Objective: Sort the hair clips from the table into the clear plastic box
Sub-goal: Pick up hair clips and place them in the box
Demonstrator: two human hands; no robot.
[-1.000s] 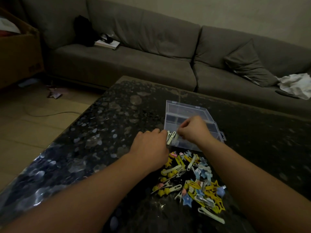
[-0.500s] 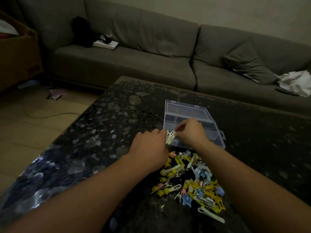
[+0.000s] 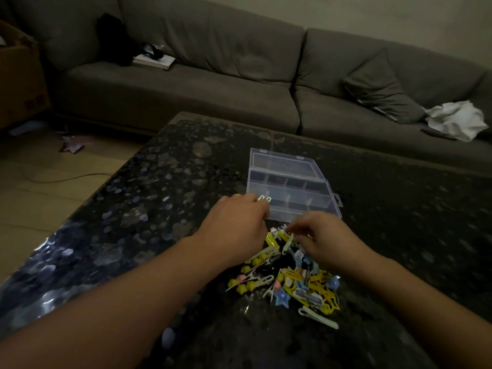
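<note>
Left hand (image 3: 237,222) at the near-left corner of the clear plastic box (image 3: 290,190), fingers curled round a small bunch of white clips (image 3: 265,199) whose looped ends show just past the fingertips, against the box's near wall. Same bunch held there half a second ago; no release yet.

Right hand (image 3: 323,237) withdrawn from the white clips to the far edge of the pile of hair clips (image 3: 290,275), fingers bent down and pinching at a pale clip (image 3: 287,243) on top. Firmness of that pinch: cannot tell, fingertips partly hidden.

Box open, lid laid back on the far side, compartments visible and apparently empty. Pile on the dark speckled table (image 3: 133,222), near side of the box, largely unsorted.

Judgement: gathering of white clips in progress, another being added before deposit. Task at an early stage. Risk: tangled clips lifting neighbours out of the pile.
</note>
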